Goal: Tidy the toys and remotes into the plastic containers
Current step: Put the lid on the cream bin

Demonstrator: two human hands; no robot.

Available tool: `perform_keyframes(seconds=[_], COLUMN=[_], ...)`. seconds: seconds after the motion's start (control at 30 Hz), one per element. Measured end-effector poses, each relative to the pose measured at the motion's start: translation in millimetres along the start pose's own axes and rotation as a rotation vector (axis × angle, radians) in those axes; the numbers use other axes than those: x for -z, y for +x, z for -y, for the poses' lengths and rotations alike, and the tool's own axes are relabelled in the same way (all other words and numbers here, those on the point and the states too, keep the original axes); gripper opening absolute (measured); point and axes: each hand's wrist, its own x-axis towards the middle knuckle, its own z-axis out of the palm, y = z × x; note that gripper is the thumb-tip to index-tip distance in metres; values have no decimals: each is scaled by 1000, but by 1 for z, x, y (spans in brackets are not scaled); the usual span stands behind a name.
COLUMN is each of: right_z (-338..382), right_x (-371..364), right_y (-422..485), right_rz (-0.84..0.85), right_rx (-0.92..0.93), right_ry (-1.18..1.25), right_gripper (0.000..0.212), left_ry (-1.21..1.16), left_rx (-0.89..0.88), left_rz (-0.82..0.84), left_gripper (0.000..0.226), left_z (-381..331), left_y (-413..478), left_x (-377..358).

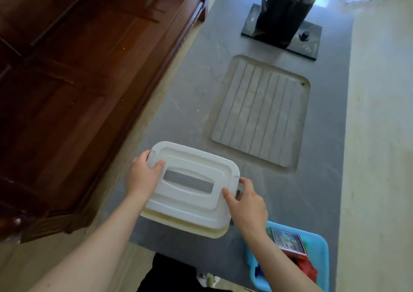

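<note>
Grey tabletop (279, 191) carried white lidded container (190, 189) at near-left edge, long axis running L-R btwn both hands, left hand (140, 177) and right hand (245, 200) each w/ fingers curled clamping 1 short end, blue tray (321, 258) just right.

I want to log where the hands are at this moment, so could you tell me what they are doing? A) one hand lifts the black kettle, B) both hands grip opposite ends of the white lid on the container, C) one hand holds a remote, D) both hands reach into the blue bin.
B: the left hand and right hand each grip an end of the white lid sitting on the cream container.
</note>
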Motion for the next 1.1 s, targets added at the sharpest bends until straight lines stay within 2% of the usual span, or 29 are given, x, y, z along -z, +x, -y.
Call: perform_keyframes(seconds=[0.17, 0.3, 0.37, 0.43, 0.5, 0.57, 0.67, 0.83, 0.93, 1.1], right_z=[-14, -23, -24, -24, -22, -23, -22, -13, -11, -14], right_x=[-12, -16, -18, -20, -21, -22, -22, -22, -23, -24], right_y=[-16, -24, -22, -18, -14, -13, -15, -23, -24, -23], right_rz=[25, 46, 89, 149, 187, 173, 94, -76, -97, -66], right_rx=[-42, -159, -226, -266, -286, -277, -257, -133, -113, -131], right_ry=[-36, 35, 109, 174, 230, 249, 165, -123, -150, -116], right_gripper=[55, 82, 87, 77, 56, 41, 37, 37, 36, 35], left_ry=[83, 54, 66, 50, -77, -238, -382, -411, -393, -145], left_rx=[-45, -33, -22, 62, 237, 383, 462, 459, 431, 168], left_rz=[-63, -66, -91, -89, -7, 89, 153, 134, 101, -61], left_gripper=[47, 45, 50, 66, 83, 77, 57, 60, 59, 38], left_z=[12, 21, 23, 23, 22, 23, 28, 33, 33, 32], left_y=[-19, -30, -31, -27, -20, -17, -15, -14, -11, -18], left_x=[-2, 1, 2, 3, 5, 6, 7, 5, 4, 4])
